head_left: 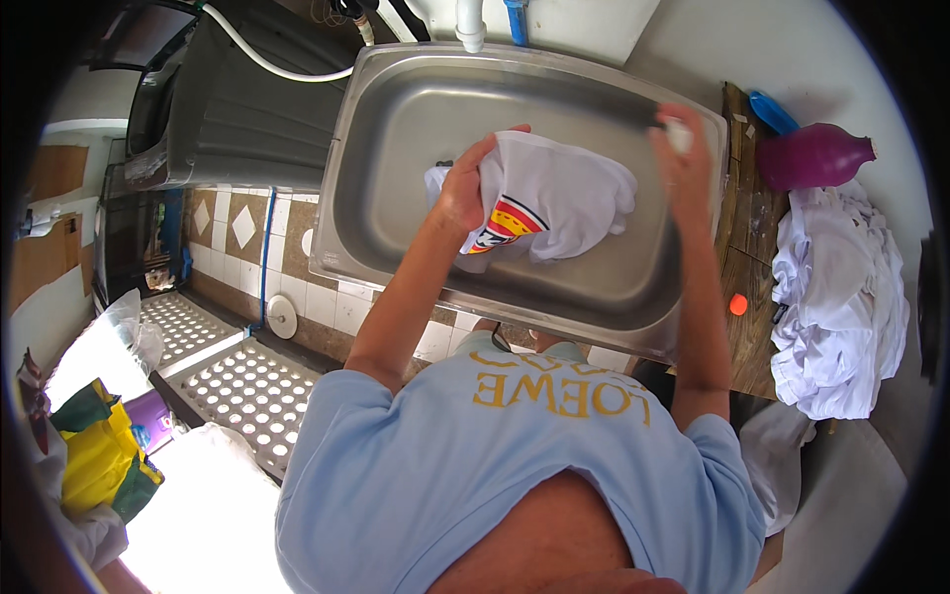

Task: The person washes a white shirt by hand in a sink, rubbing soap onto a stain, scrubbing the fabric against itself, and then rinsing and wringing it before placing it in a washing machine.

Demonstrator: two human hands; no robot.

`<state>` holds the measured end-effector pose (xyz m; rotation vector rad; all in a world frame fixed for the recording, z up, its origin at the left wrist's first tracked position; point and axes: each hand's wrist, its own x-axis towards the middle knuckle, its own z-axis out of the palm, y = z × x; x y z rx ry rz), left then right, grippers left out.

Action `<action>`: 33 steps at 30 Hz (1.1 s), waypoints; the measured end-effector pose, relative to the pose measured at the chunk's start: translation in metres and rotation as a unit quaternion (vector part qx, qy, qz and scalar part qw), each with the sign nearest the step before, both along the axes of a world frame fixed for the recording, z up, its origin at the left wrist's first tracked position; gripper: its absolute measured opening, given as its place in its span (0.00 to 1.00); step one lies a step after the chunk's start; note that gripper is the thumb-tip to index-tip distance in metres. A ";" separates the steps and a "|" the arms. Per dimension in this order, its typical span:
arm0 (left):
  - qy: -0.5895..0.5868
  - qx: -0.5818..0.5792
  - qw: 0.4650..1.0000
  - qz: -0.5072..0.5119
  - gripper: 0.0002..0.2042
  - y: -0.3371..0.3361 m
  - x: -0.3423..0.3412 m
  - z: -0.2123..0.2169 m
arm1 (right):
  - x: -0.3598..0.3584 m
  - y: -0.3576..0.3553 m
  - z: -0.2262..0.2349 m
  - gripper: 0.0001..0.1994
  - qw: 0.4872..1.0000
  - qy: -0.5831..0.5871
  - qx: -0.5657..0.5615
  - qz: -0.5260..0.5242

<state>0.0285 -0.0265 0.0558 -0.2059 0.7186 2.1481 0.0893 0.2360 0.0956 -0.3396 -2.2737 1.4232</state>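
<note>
— Hands first: what does each grip hold?

— Left hand [463, 188] is clenched on a bunched white garment [554, 198] with a red, yellow and blue print, lifting it inside the steel sink [396, 109]. Right hand [683, 158] is raised over the sink's right rim, fingers wrapped round a small pale object [677, 134]; it is too blurred to say what it is.

— Where does the garment sit relative to the 2 hands?

— It hangs from the left hand, draped to the right of it, with its lower folds seemingly touching the basin floor. The right hand is just beside the garment's right edge, apart from it, not touching.

— What could go wrong?

— Judging from the one-handed hold, the cloth looks loosely gathered, so a wet fold could slide out and drop back into the basin. The right hand works close to the rim, so whatever it holds could slip onto the wooden surface [752, 267], where a pile of white laundry [841, 287], a purple vase-shaped object [816, 155] and a small orange ball [738, 305] lie near.
</note>
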 end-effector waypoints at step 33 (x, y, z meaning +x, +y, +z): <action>-0.027 0.179 0.983 0.041 0.22 0.053 -0.008 -0.056 | -0.039 -0.124 -0.063 0.16 0.965 0.081 0.240 0.070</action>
